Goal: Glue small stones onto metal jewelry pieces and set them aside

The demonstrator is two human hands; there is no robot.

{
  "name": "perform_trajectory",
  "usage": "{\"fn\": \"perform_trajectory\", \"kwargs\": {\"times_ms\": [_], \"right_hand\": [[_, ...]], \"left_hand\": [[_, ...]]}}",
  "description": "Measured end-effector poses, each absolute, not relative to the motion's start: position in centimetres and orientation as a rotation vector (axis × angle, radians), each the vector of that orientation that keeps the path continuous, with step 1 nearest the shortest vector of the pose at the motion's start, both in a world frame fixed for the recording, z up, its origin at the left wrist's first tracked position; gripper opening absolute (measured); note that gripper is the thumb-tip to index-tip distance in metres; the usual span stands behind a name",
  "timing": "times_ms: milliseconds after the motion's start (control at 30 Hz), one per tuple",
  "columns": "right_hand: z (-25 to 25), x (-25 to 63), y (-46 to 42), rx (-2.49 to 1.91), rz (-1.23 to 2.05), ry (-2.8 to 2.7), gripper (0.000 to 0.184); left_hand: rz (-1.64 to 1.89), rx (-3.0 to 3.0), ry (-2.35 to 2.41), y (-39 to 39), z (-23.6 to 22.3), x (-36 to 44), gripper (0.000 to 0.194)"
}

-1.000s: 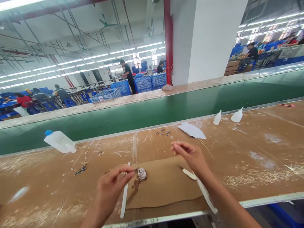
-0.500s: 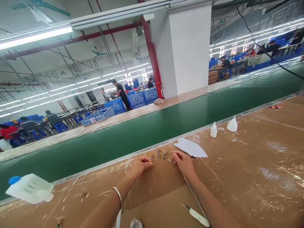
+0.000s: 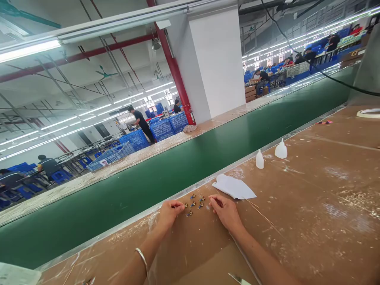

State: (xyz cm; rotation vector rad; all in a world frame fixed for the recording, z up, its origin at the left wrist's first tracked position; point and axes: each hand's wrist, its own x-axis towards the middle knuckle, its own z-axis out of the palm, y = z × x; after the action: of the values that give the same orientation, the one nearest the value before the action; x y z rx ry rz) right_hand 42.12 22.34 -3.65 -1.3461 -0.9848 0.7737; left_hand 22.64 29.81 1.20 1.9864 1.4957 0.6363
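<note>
Both my arms reach forward over a brown, tape-covered worktable. Several small blue-and-gold parts lie in a loose cluster near the table's far edge. My left hand has its fingertips pinched at the left side of the cluster, touching one part. My right hand rests just right of the cluster with fingers curled, and whether it holds anything I cannot tell. A silver bangle sits on my left wrist.
A white folded sheet lies right of the parts. Two small white squeeze bottles stand by the green conveyor belt. A tape roll is at far right. Other people work among blue crates beyond the belt.
My hands left the small wound object on the cardboard mat and reached forward to the cluster of small parts. The camera view rose and tilted; the white jug slid out at lower left.
</note>
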Motion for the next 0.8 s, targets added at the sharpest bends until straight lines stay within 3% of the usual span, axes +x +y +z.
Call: {"fn": "perform_trajectory", "kwargs": {"times_ms": [133, 500, 800], "right_hand": [[-3.5, 42.1, 22.3, -1.352, 0.772, -0.99, 0.041], [-3.4, 42.0, 22.3, -1.352, 0.783, -1.0, 0.039], [-3.4, 41.9, 22.7, -1.232, 0.846, -0.918, 0.039]], "left_hand": [[0.51, 2.256, 1.476, 31.9, 1.8, 24.2, 0.014], [0.061, 2.76, 1.371, 33.4, 2.0, 28.1, 0.022], [0.206, 2.749, 1.406, 31.6, 4.2, 28.9, 0.022]]}}
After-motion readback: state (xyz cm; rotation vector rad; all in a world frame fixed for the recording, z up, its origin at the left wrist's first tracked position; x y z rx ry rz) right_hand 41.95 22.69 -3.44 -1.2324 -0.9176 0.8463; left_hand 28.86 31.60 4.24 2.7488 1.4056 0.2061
